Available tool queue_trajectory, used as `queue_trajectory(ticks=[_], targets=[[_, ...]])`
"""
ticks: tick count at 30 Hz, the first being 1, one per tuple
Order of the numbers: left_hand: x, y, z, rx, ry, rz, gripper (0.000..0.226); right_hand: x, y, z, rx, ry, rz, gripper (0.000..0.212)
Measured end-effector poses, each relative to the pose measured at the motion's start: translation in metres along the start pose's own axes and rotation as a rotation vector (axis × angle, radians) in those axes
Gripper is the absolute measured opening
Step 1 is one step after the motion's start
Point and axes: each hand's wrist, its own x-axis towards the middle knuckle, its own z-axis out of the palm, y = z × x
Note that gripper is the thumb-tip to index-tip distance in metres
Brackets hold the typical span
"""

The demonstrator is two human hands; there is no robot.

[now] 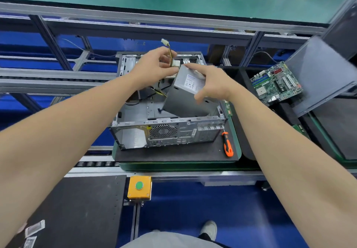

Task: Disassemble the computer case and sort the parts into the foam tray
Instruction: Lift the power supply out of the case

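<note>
The right hand (212,81) grips the tilted power supply (185,97), half out of the open computer case (166,131) on the dark pad (173,155), while the left hand (154,68) pinches its cables (170,56) upward, probably so they do not snag.

a person with bare forearms, a bare left hand (154,68) and a bare right hand (214,82). directly below the yellow button box (139,188), grey clothing (170,240); below and right of that box, one pale grey shoe (209,229).
</note>
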Motion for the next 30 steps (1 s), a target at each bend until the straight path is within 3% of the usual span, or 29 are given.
queue_trajectory(ticks=[7, 14, 19, 24, 30], targets=[[0.038, 0.078, 0.016, 0.136, 0.240, 0.224, 0.027, -0.021, 0.010, -0.022, 0.366, 0.315, 0.005, 0.108], [0.069, 0.141, 0.056, 0.016, 0.219, 0.377, 0.026, -0.030, 0.034, -0.057, 0.735, 0.591, 0.055, 0.105], [0.095, 0.167, 0.093, -0.007, 0.120, 0.335, 0.027, -0.033, 0.073, -0.092, 0.617, 0.701, 0.084, 0.117], [0.123, 0.182, 0.152, 0.006, -0.062, 0.334, 0.048, -0.043, 0.124, -0.115, 0.478, 0.777, 0.195, 0.113], [0.165, 0.189, 0.219, -0.015, -0.112, 0.230, 0.055, -0.047, 0.185, -0.135, 0.368, 0.782, 0.284, 0.111]])
